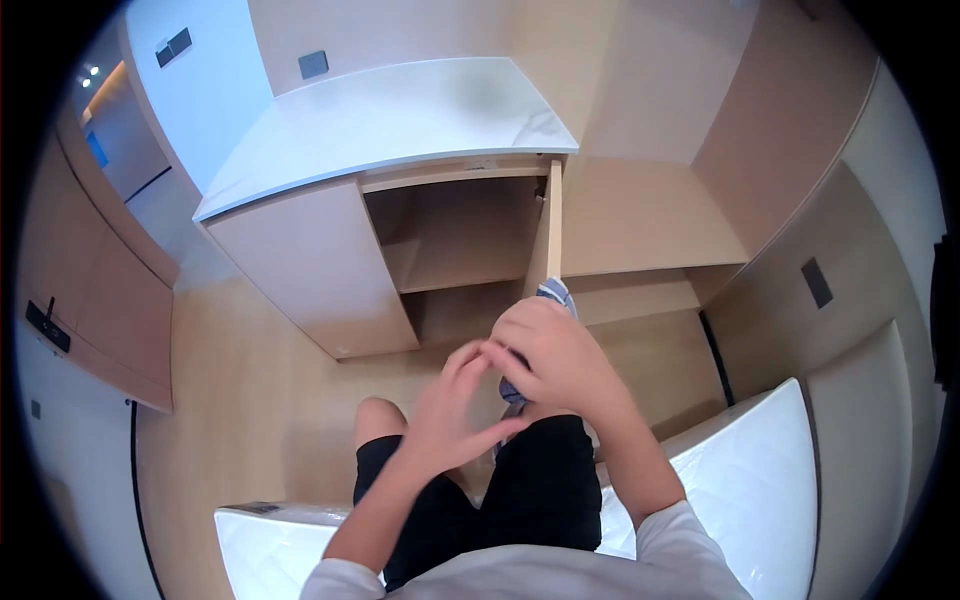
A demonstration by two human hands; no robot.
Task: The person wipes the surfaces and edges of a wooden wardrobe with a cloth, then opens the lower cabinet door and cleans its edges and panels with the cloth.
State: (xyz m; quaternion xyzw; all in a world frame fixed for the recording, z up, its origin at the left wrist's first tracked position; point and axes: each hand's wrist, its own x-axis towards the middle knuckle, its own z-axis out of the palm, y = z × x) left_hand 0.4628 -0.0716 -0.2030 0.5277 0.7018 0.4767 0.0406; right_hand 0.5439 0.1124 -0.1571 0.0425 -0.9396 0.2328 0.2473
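A blue-grey striped cloth [556, 291] shows above and below my right hand [545, 345], whose fingers are closed around it. This hand is at the lower end of the open cabinet door [550, 225]; whether it touches the door I cannot tell. My left hand [455, 405] is slightly blurred, with its thumb spread away from the fingers. Its fingertips meet or nearly meet my right hand, and nothing shows in its palm. A lower part of the cloth [512, 392] hangs between the hands, above my knee.
In front stands a wooden cabinet [290, 250] with a white marbled top [400, 110] and an open shelf compartment [460, 235]. A low wooden ledge [640, 215] adjoins it on the right. Beneath me is a white mattress [750, 480]. A door with a black handle [47, 325] is at left.
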